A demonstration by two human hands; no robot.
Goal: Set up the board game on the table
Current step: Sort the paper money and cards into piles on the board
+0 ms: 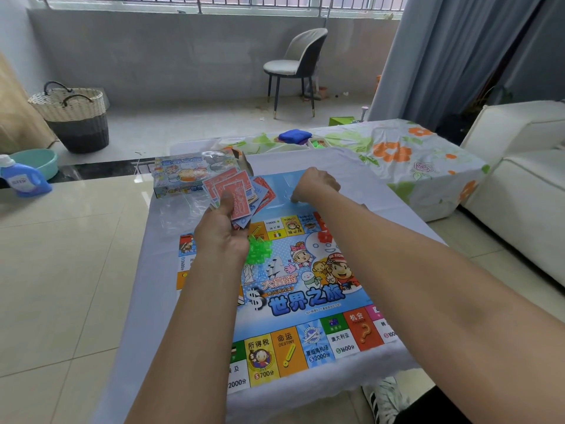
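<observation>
Tiled room; low table (146, 270) under pale cloth. Board (305, 301) lies flat, centred, ready for pieces. Left hand (223, 237) grips a fan of play money (229, 191), likely for sorting. Right hand (315, 185), fingers curled down, reaches the blue tray (275, 191); what it holds, cannot tell. Box (183, 175) is set aside beyond.

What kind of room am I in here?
Most likely a home living room: a white sofa on the right, a low cloth-covered table with a board game, and a woven laundry basket by the balcony.
</observation>
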